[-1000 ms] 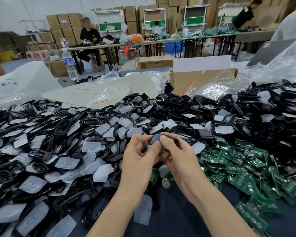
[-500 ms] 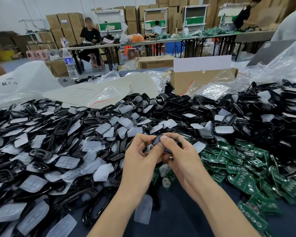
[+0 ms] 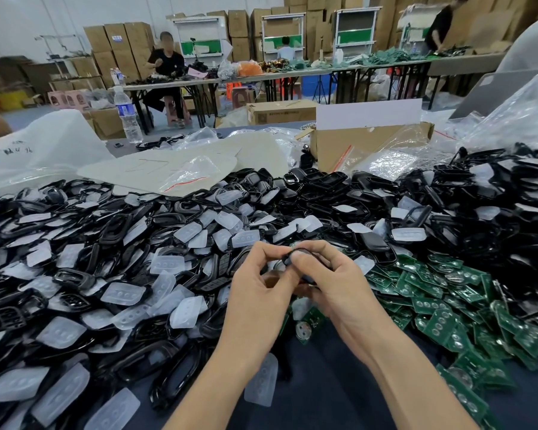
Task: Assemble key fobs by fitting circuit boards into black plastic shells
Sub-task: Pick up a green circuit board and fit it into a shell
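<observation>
Left hand [image 3: 257,294], right hand [image 3: 339,285] pinch black shell [image 3: 288,259]; shell heap [image 3: 106,243] left, circuit boards [image 3: 441,290] right, box [image 3: 354,144] behind

Dark table [image 3: 333,392], heaped black shells [image 3: 84,280], green circuit boards [image 3: 441,308], translucent pads [image 3: 260,381], cardboard box [image 3: 354,144]

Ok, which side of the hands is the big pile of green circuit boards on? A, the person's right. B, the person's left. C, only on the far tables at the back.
A: the green circuit boards are heaped on the table to the right of the right hand, which together with the left hand pinches a black shell.
</observation>
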The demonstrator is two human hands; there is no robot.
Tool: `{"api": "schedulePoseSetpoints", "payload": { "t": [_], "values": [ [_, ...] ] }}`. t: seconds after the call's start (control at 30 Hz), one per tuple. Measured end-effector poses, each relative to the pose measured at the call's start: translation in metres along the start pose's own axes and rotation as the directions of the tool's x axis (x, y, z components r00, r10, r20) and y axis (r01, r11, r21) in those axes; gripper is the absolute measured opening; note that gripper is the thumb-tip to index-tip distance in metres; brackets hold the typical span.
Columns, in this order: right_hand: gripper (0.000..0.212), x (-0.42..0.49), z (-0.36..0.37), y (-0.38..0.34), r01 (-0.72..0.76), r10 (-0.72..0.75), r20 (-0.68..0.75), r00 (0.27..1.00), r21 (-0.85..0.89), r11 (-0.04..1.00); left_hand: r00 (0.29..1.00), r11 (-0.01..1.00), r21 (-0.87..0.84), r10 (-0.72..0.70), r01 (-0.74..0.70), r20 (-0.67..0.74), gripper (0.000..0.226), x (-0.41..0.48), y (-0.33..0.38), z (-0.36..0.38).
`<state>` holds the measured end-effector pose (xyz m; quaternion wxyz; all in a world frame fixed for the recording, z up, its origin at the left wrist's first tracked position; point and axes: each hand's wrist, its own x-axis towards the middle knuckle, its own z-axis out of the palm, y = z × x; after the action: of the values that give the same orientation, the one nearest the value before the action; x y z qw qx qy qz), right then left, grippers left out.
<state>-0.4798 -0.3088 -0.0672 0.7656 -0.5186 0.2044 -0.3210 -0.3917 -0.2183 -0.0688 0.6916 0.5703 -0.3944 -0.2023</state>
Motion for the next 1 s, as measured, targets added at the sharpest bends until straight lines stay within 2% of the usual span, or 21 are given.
{"api": "schedulePoseSetpoints", "payload": {
  "t": [0.13,0.27,0.4,0.5,0.57,0.87,0.93,1.0],
  "values": [
    [0.007,0.001,0.000,-0.002,-0.034,0.036,-0.023,0.999,0.086,0.996,0.999,0.998,0.054,0.040,-0.041,0.024,0.020,0.000,0.002,0.000],
    [0.012,0.004,0.000,-0.005,-0.053,0.083,-0.087,0.993,0.300,0.952,0.986,0.936,0.311,0.157,-0.167,0.056,0.029,-0.001,-0.003,-0.001],
    [0.014,0.002,-0.003,-0.007,-0.050,0.078,-0.059,0.995,0.375,0.925,0.919,0.685,0.617,0.340,-0.387,0.199,0.029,-0.004,-0.004,-0.006],
    [0.009,0.001,-0.002,-0.006,-0.049,0.071,-0.051,0.996,0.352,0.935,0.893,0.524,0.735,0.361,-0.431,0.267,0.033,-0.005,-0.003,-0.009],
    [0.007,0.001,-0.001,-0.005,-0.037,0.064,-0.069,0.996,0.333,0.942,0.887,0.467,0.766,0.354,-0.443,0.297,0.033,-0.005,-0.001,-0.010],
    [0.010,0.003,-0.004,-0.002,-0.023,0.061,-0.104,0.993,0.338,0.941,0.830,0.461,0.690,0.320,-0.558,0.457,0.033,-0.011,0.001,-0.007],
    [0.014,0.002,-0.005,-0.003,-0.046,0.078,-0.084,0.993,0.329,0.943,0.837,0.499,0.673,0.338,-0.546,0.429,0.032,-0.011,-0.001,-0.007],
    [0.016,0.001,-0.006,-0.003,-0.066,0.085,-0.054,0.995,0.291,0.954,0.873,0.595,0.640,0.362,-0.486,0.326,0.030,-0.010,-0.001,-0.007]
  ]
}}
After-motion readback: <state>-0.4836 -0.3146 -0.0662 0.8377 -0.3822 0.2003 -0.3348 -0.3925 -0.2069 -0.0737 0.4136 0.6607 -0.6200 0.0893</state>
